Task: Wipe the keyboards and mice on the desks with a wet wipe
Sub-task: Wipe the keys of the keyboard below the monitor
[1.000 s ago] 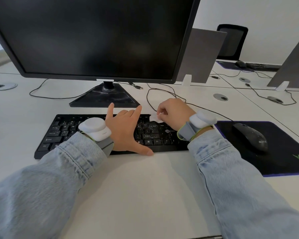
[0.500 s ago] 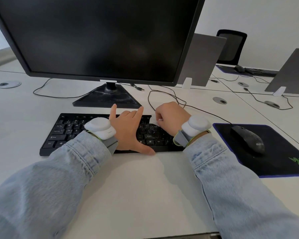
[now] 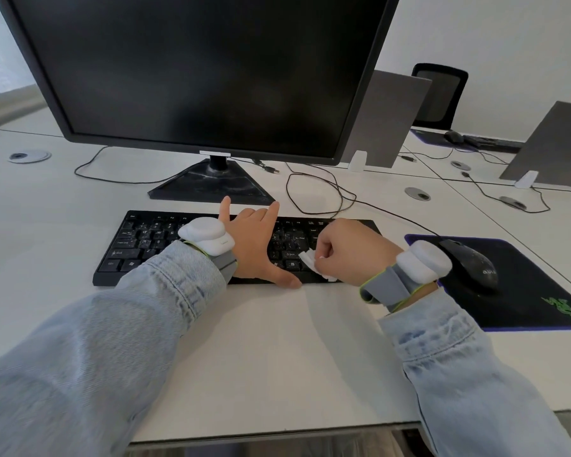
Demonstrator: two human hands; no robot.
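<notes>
A black keyboard (image 3: pixel 145 245) lies on the white desk in front of the monitor. My left hand (image 3: pixel 256 245) rests flat across its middle, fingers spread, thumb on the front edge. My right hand (image 3: pixel 350 250) pinches a crumpled white wet wipe (image 3: pixel 310 260) against the keys at the keyboard's right front part. A black mouse (image 3: pixel 472 262) sits on a dark mouse pad (image 3: pixel 528 291) just right of my right wrist. A second mouse (image 3: pixel 453 136) and keyboard (image 3: pixel 490 144) lie on the far desk at the right.
A large black monitor (image 3: pixel 195 70) on a stand (image 3: pixel 211 184) rises right behind the keyboard. Cables (image 3: pixel 314 196) loop on the desk behind my right hand. Grey dividers (image 3: pixel 386 120) and a black chair (image 3: pixel 439 94) stand at the back right. The desk's front edge (image 3: pixel 277 430) is near me.
My right hand has drawn the wipe from the keyboard's back row toward its front edge and slightly right. My left hand has kept its place on the keys.
</notes>
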